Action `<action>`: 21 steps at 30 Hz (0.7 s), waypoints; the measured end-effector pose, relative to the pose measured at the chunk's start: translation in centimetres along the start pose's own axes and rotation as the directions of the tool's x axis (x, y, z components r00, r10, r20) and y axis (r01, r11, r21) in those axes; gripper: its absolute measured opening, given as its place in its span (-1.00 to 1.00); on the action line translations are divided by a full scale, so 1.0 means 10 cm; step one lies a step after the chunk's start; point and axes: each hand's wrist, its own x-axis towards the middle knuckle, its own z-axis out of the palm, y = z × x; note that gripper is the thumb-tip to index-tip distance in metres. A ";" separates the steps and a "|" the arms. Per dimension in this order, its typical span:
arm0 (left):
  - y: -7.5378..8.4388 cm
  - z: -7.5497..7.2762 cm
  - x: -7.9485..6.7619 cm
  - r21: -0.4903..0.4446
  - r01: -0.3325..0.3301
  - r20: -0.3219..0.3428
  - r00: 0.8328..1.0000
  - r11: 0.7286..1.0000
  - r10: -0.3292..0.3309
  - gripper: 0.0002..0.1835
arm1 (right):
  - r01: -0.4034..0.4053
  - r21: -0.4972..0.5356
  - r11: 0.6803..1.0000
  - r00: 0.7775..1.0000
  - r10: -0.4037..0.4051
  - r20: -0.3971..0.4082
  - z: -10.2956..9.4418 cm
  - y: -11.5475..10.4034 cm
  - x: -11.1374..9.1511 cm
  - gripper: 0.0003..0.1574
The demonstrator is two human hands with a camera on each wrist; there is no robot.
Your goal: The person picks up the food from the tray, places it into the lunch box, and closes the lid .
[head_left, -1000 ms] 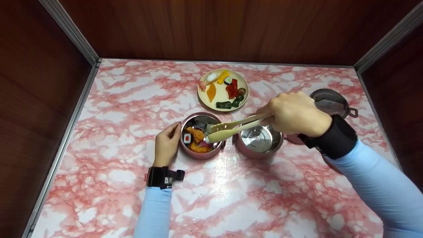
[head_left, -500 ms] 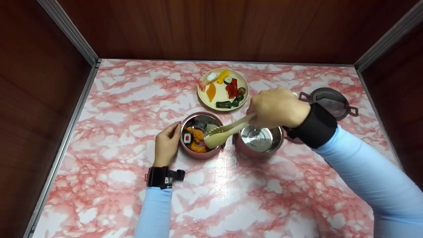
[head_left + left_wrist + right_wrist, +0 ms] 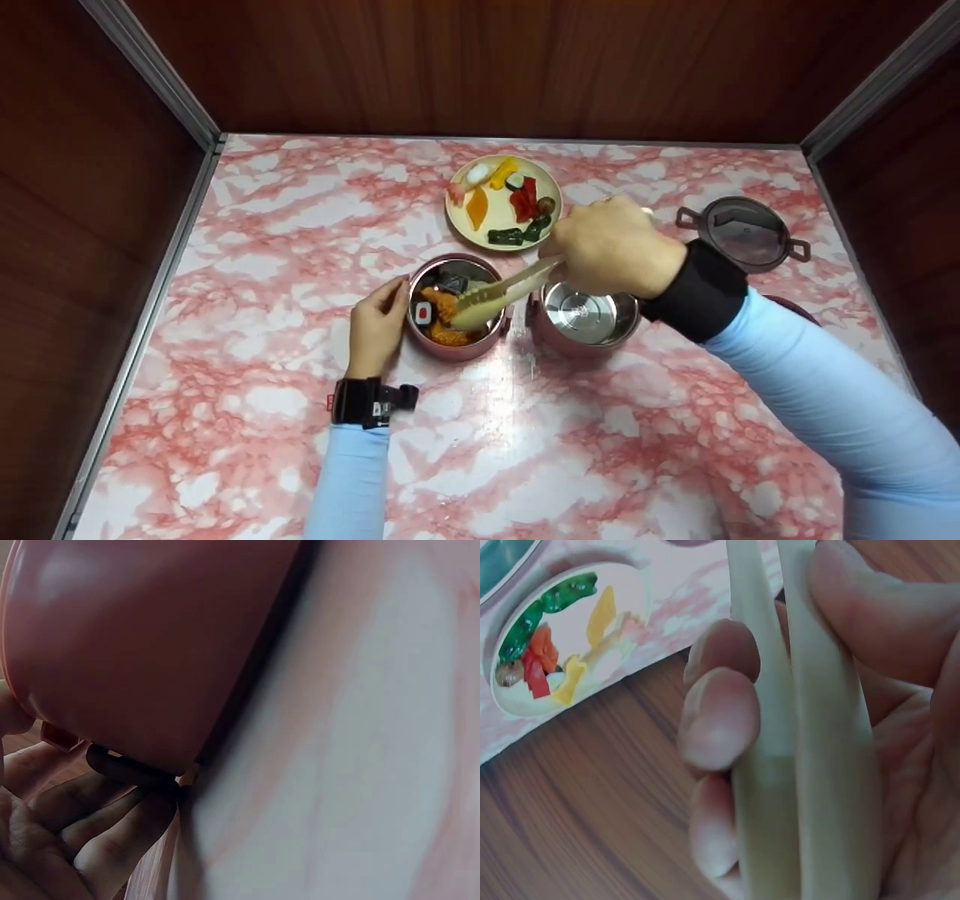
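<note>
My left hand [image 3: 375,330] holds the left side of a pink pot [image 3: 456,354] with a steel inside. In the left wrist view, its fingers [image 3: 124,840] curl at a dark loop on the pot's wall. Inside the pot lie orange fried-looking pieces [image 3: 450,336], a sushi roll [image 3: 424,313] with a red centre, and dark pieces. My right hand [image 3: 619,244] grips pale beige tongs [image 3: 510,289]. Their tips reach down into this pot over the fried pieces, close together; what lies between them is hidden. In the right wrist view, fingers and thumb wrap both tong arms [image 3: 832,765].
A second pink pot [image 3: 570,346] with a bare steel bottom stands just right, under my right hand. Behind, a cream plate [image 3: 501,214] carries several toy-like foods, including green and red peppers. A dark see-through lid [image 3: 750,236] lies at right. Wood-grain walls [image 3: 510,67] enclose the table.
My right hand has moved left, and the tongs' tips have gone from the pot's right side to over the fried pieces, closing together. The left hand keeps its hold on the pot.
</note>
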 end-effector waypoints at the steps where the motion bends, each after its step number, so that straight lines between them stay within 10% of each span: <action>1: 0.00 0.00 0.00 0.003 -0.002 -0.001 1.000 1.000 0.002 -0.65 | 0.017 -0.013 1.000 1.000 -0.017 -0.008 0.01 -0.01 0.00 -0.95; 14: -0.01 0.00 0.00 0.024 -0.019 -0.014 1.000 1.000 0.019 -0.65 | 0.030 -0.154 0.988 0.985 -0.056 -0.166 -0.05 -0.19 -0.12 -0.75; 21: -0.02 -0.01 0.00 0.038 -0.025 -0.014 1.000 0.999 0.026 -0.65 | -0.047 -0.097 0.994 0.999 0.045 -0.021 -0.23 -0.15 -0.15 -0.93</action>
